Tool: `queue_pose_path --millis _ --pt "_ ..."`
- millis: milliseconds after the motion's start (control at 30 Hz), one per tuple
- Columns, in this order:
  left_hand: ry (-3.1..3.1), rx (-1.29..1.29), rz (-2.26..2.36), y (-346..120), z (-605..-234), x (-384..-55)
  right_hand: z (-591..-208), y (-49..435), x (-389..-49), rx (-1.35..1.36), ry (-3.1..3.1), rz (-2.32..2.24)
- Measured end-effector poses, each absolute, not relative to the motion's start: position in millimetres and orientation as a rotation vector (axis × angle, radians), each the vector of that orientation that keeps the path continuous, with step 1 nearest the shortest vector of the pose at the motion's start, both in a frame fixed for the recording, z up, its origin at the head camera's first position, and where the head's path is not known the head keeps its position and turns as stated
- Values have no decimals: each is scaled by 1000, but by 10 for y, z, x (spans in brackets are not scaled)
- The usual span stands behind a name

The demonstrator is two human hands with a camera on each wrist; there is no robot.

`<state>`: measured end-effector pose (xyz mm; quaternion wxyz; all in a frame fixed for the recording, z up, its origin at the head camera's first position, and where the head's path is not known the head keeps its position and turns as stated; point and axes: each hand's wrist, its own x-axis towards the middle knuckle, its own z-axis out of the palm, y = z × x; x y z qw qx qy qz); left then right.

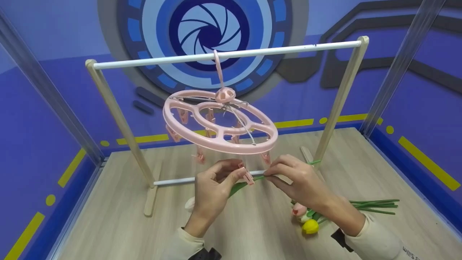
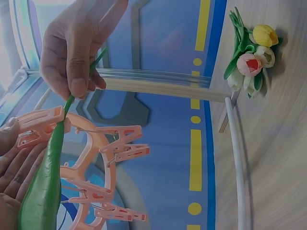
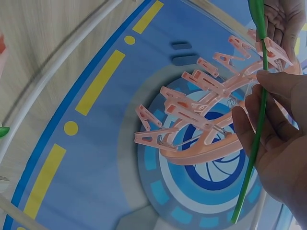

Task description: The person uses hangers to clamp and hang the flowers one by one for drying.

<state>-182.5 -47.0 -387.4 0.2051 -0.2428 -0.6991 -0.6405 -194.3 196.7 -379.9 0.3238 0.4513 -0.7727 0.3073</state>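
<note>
My left hand (image 1: 214, 189) pinches a pink clothespin (image 1: 247, 174) that hangs from the near rim of the pink round drying hanger (image 1: 220, 142). Between thumb and fingers, my right hand (image 1: 301, 178) pinches the thin green stem (image 3: 259, 129) of an artificial tulip. Stem and clothespin meet at the clothespin's mouth in both wrist views; whether it is clamped there I cannot tell. The tulip's broad leaf (image 2: 45, 182) lies on the left-hand side of the clothespin. A white bloom (image 1: 189, 204) shows past my left wrist, partly hidden by it.
The hanger hooks over the white top bar (image 1: 155, 62) of a wooden-legged rack (image 1: 119, 119). Other clothespins (image 1: 201, 154) dangle beneath its ring. A bunch of tulips, with yellow (image 1: 310, 226) and pink (image 1: 299, 209) blooms, lies on the table (image 1: 267, 231) at right. A lower bar (image 1: 175, 181) joins the legs.
</note>
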Motion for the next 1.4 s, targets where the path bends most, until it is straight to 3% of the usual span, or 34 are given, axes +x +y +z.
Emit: queue_pose_path --millis 933,1400 --pt "-1972 -636 -1755 -624 -3820 -1756 -3783 2002 -1937 1209 -2059 818" --pt "-1787 -430 -1580 -916 -3784 -1795 -3782 2270 -1973 1153 -2102 799"
